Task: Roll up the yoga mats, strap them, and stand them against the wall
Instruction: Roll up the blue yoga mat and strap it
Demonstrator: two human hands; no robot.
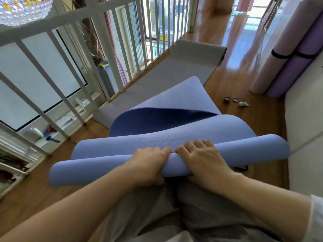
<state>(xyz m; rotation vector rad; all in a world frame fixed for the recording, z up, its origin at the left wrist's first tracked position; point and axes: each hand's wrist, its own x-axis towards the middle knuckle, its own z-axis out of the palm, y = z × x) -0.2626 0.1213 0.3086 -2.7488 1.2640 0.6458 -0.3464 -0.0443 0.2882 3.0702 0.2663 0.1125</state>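
Both of our hands grip the rolled end of the blue mat (104, 169) at its middle, the left hand (150, 163) and the right hand (201, 159) side by side and almost touching, fingers curled over the top of the roll and thumbs tucked beneath it. We hold the roll lifted above our knees, which are in grey trousers, while the loose rest of the mat buckles ahead of it and folds over to show a darker blue underside. Beyond it the grey mat (166, 72) lies flat and unrolled on the wooden floor (227, 81), running along the foot of the white railing (87, 49) on our left. At the right a pink roll (262, 67) and a purple roll (297, 65) stand upright together against the wall, each banded by a black strap (279, 56). Near their feet a few small things (235, 100) lie on the boards, too small for us to name. A pale padded surface (304, 123) edges the floor on the right, and a crystal chandelier (22, 9) hangs past the railing at the upper left
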